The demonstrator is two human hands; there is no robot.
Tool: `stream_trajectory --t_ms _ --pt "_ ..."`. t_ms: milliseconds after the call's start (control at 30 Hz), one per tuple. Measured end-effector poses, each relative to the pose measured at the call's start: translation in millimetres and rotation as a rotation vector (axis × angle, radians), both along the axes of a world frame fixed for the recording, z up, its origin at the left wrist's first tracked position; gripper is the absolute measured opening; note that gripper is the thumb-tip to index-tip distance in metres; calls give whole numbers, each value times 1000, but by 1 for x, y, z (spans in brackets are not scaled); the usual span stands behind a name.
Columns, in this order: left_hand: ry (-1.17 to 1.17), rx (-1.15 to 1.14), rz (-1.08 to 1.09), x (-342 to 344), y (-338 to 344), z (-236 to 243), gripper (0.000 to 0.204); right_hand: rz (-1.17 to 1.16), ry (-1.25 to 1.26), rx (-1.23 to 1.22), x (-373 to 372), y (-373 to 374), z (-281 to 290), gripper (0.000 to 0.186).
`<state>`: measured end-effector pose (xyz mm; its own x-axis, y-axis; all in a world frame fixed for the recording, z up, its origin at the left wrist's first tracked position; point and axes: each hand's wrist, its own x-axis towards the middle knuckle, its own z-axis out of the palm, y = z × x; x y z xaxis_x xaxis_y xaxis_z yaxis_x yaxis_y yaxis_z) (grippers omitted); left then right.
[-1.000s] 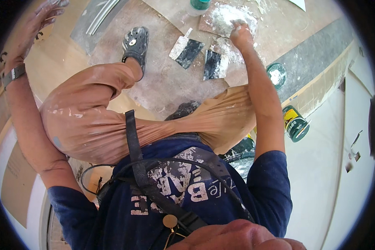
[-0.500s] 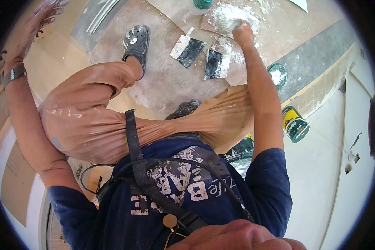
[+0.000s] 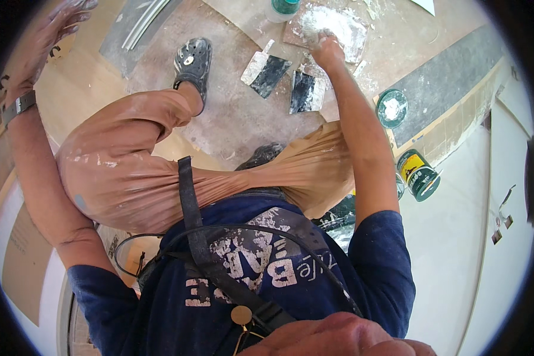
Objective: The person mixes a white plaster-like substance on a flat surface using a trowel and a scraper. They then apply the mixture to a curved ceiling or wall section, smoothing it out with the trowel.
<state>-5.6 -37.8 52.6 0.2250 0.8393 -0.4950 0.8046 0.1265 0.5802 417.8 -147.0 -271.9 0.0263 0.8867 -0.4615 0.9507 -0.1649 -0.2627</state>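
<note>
White powder (image 3: 345, 25) is heaped on a flat, dusty board (image 3: 295, 37) at the top of the view. At its near left edge is my right hand (image 3: 328, 50), fingers curled down against the powder; whatever they hold, if anything, is hidden. Two wide putty knives lie nearer to me, side by side: the left putty knife (image 3: 270, 76) has a whitened handle end, while the right putty knife (image 3: 303, 92) is half coated in white. Far to the left, my left hand (image 3: 56, 28) is raised and holds nothing, its fingers apart.
A green lid (image 3: 391, 108) bearing white material lies right of my forearm, with a green and yellow bucket (image 3: 419, 175) nearer. Another green-topped tub (image 3: 286, 7) stands at the far edge. Pale strips (image 3: 143, 25) lie at the upper left, beyond my shoe (image 3: 193, 62).
My right hand has shifted left and slightly nearer across the powder, uncovering more of the heap. The green lid now shows more fully. My left hand has barely moved.
</note>
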Motion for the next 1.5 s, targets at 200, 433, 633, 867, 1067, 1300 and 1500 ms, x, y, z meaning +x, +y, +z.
stream_trajectory --t_ms 200,433,633,867,1067,1300,1500 --pt "35 49 -58 14 -7 0 60 114 -65 -7 18 7 -3 37" --pt "47 13 14 -60 17 -26 50 216 -107 -36 31 3 -10 37" --pt "-21 -12 9 -44 22 -27 46 263 -115 -103 30 6 -9 40" --pt "-4 -72 -20 -3 7 -11 44 248 -113 -120 30 7 -14 45" --pt "-6 -33 -52 -5 15 -13 44 266 -150 34 50 -4 -21 47" --pt "-45 -50 4 12 12 -10 41 -169 -26 309 151 -32 59 40" --pt "-59 -81 3 33 11 -4 39 -614 -71 552 224 -169 90 38"
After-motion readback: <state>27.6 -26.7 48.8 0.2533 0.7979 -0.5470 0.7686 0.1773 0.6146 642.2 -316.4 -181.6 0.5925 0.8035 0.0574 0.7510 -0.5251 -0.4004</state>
